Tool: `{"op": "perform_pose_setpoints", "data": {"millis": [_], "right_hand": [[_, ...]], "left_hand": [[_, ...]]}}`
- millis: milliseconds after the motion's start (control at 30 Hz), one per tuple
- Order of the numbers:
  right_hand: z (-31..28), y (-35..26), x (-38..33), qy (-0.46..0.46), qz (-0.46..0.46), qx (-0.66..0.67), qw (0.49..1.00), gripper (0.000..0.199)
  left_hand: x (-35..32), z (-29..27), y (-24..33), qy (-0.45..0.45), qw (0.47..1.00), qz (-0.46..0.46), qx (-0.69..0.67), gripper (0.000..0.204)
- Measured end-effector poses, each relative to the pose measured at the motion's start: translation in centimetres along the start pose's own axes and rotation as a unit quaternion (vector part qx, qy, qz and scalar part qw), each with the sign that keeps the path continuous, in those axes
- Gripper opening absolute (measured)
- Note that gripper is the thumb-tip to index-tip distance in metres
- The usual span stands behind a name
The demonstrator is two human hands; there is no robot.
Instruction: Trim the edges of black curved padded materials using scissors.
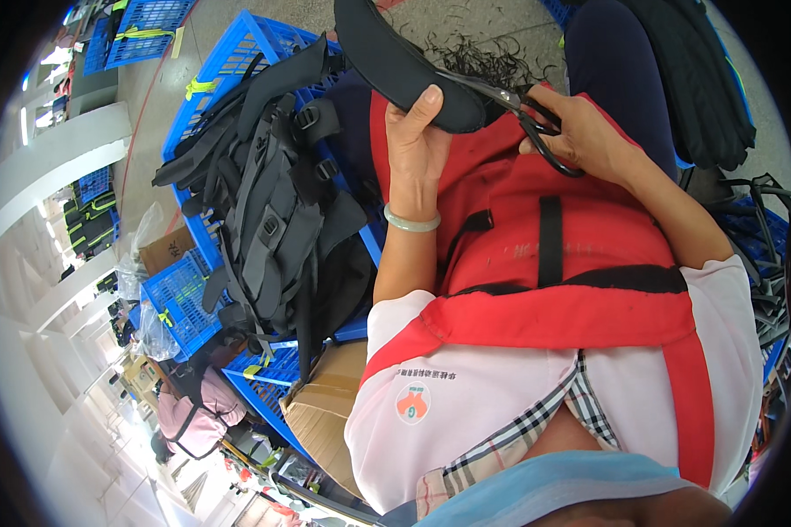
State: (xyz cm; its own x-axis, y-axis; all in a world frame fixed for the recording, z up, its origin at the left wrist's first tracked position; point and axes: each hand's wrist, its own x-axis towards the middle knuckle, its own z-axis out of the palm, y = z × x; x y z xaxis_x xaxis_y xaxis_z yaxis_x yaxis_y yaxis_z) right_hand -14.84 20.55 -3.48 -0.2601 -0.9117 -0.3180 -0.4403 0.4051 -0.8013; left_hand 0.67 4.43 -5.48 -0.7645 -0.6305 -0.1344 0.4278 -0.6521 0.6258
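My left hand (416, 140) grips a curved black padded strap (404, 61) near its rounded lower end, thumb on top. In my right hand (580, 132) is a pair of scissors (536, 123) with black handles, fingers through the loops. The scissor blades point left and reach the edge of the padded strap, just above my left thumb. Whether the blades are spread or closed is hard to make out. Both hands are over the red apron (554, 220) on my lap. A pale bangle (411, 220) circles my left wrist.
To my left, a blue plastic crate (204, 97) overflows with black straps and buckles (277, 220). Black trimmings (492, 63) lie on the floor ahead. Dark padded pieces (694, 79) are stacked at the right. A cardboard box (330, 413) stands by my left side; another person (204, 408) sits beyond.
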Motion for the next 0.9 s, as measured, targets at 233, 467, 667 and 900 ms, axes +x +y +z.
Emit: {"op": "perform_pose_setpoints", "data": {"millis": [233,467,667,900], "right_hand": [[-0.4,-1.4,0.0,-0.041,-0.021,-0.011,0.999,0.074],[0.9,-0.1,0.5,0.002,-0.041,0.017,0.999,0.058],[1.1,-0.1,0.5,0.023,-0.037,0.039,0.998,0.051],[1.3,1.0,0.1,0.035,-0.101,0.045,0.993,0.060]], "left_hand": [[-0.6,0.0,-1.1,0.021,0.996,0.038,0.084,0.020],[-0.5,-0.1,-0.9,0.002,0.996,0.051,0.079,0.017],[-0.9,-0.1,-1.0,0.004,0.996,0.042,0.076,0.016],[0.0,-0.4,0.5,-0.002,0.997,0.030,0.070,0.015]]}}
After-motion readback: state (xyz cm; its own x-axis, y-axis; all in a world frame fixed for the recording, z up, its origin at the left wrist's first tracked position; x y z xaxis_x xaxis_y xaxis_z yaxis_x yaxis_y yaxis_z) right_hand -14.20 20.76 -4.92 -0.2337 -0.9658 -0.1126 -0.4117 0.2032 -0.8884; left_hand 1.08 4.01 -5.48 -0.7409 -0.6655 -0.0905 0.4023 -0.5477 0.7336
